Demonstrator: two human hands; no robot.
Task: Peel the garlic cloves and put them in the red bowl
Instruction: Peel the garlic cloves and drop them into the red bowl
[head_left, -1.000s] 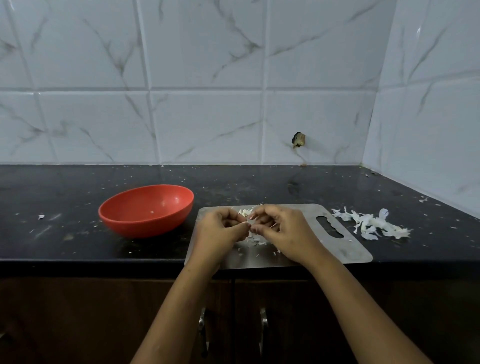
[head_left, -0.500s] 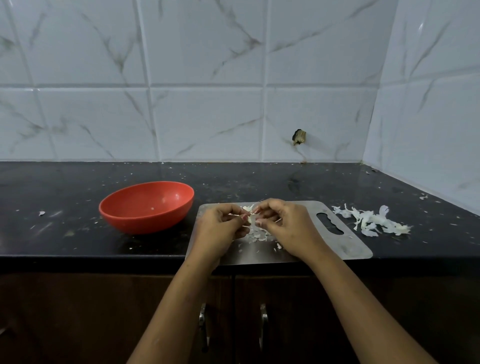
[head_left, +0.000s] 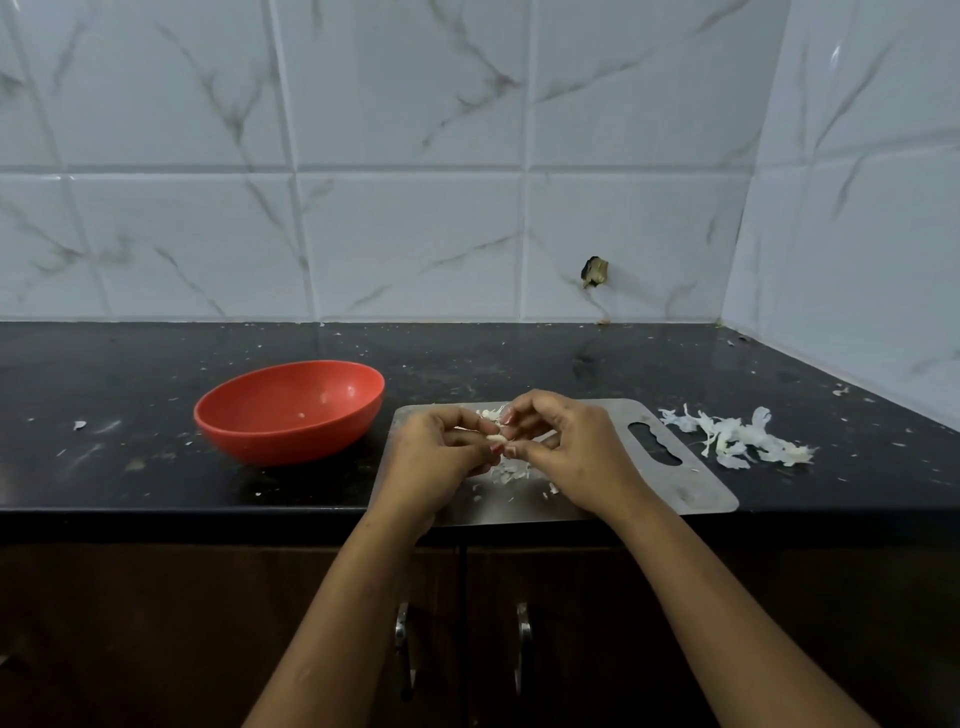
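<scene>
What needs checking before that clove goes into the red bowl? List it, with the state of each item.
1. Grip: left hand and right hand both pinch the garlic clove: ok.
2. Skin fully off: fingers hide most of the clove: cannot tell.
3. The red bowl stands upright, left of the cutting board: ok.
4. Nothing stands between hands and bowl: ok.
5. Scraps: loose peels lie on the board, the peel pile to its right, off that path: ok.
</scene>
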